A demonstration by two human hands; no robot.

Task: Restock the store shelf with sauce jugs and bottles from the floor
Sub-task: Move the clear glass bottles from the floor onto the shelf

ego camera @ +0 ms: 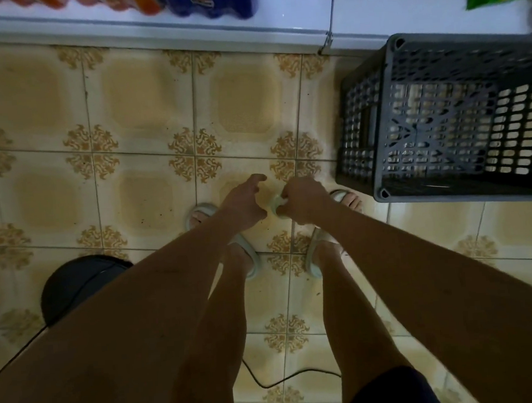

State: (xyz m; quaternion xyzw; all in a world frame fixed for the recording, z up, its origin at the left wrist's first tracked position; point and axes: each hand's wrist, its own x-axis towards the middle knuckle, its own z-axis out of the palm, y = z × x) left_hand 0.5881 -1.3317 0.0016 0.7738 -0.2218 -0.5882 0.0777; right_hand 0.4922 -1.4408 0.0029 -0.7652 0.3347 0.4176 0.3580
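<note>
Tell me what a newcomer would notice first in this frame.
Two bare arms reach down the middle: the right hand pinches a small pale object, while the left hand hovers beside it with curled fingers. A dark slotted plastic crate stands on the patterned floor tiles at right, against the white shelf base.

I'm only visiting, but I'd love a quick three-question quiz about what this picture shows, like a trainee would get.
1. True or false: the dark crate holds sauce jugs.
2. Which hand pinches the small pale object? A) left hand B) right hand
3. Fill in: the blue packs sit on the white ____.

Key: 1. false, it looks empty, the floor showing through its mesh. 2. B. 3. shelf.
</note>
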